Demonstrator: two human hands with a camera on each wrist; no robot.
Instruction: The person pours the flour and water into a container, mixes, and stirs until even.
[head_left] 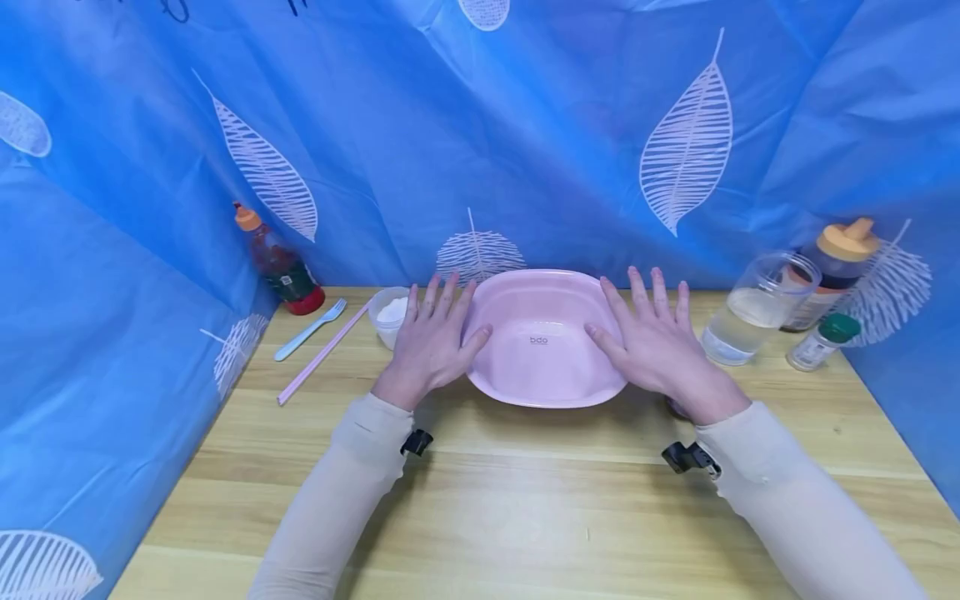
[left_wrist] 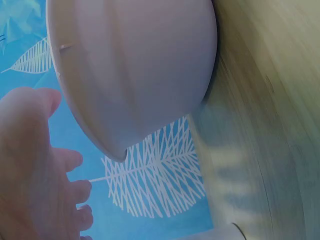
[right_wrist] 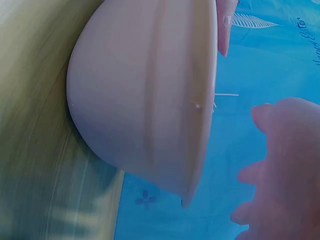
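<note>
A pink plastic basin (head_left: 547, 375) with "bdo" printed inside stands upright on the wooden table. Over its left rim my left hand (head_left: 431, 342) is spread flat, fingers straight and pointing forward. My right hand (head_left: 660, 346) mirrors it at the right rim, thumb reaching over the basin. From the left wrist, the basin's outer wall (left_wrist: 140, 65) shows, with the left thumb just off the rim. In the right wrist view, the right hand (right_wrist: 290, 170) is apart from the basin's rim. Neither hand grips anything.
Left: a red sauce bottle (head_left: 285, 271), a blue fork (head_left: 311, 329), a pink straw (head_left: 322, 354) and a small tub of white stuff (head_left: 387, 321). Right: a clear cup (head_left: 738, 325) of pale liquid, an orange-capped bottle (head_left: 832, 275) and a green-lidded jar (head_left: 821, 346). A blue leaf-patterned cloth (head_left: 547, 150) hangs behind.
</note>
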